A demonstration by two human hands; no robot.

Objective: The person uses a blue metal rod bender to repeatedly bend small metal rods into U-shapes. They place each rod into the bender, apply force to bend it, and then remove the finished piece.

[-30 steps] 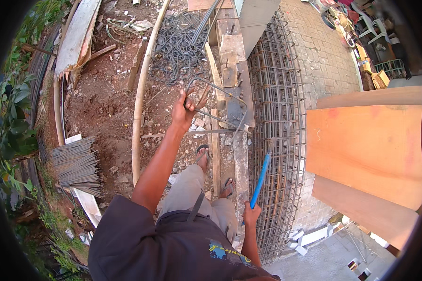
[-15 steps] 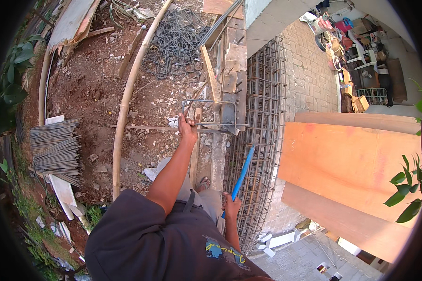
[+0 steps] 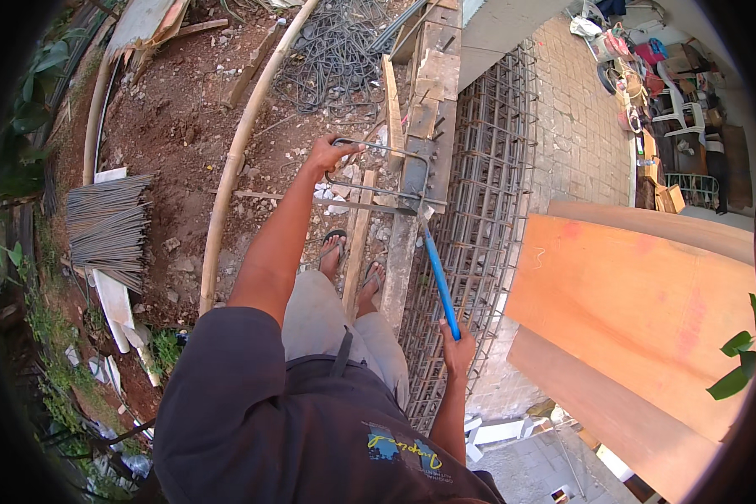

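My left hand [image 3: 332,156] is closed on the far-left corner of a bent steel rebar stirrup [image 3: 386,149]. The stirrup's right side lies over a dark metal plate with upright pins [image 3: 415,178] on the wooden bench. My right hand [image 3: 457,349] is wrapped round the lower end of a blue-handled bending bar [image 3: 439,275]. The bar slants up and away, and its metal head is at the near end of the plate, by the stirrup's near-right corner. Whether the head grips the rebar is too small to tell.
A long rebar cage [image 3: 491,168] lies right of the bench. Cut rods [image 3: 107,231] are bundled at left, and a pile of bent stirrups [image 3: 336,55] lies far off. A bamboo pole [image 3: 237,160] crosses the rubble. Orange plywood sheets [image 3: 630,294] stand at right.
My right hand has moved forward and right, carrying the bar's head to the bench plate. My left hand has moved farther away, and the stirrup has turned with it. The view has shifted.
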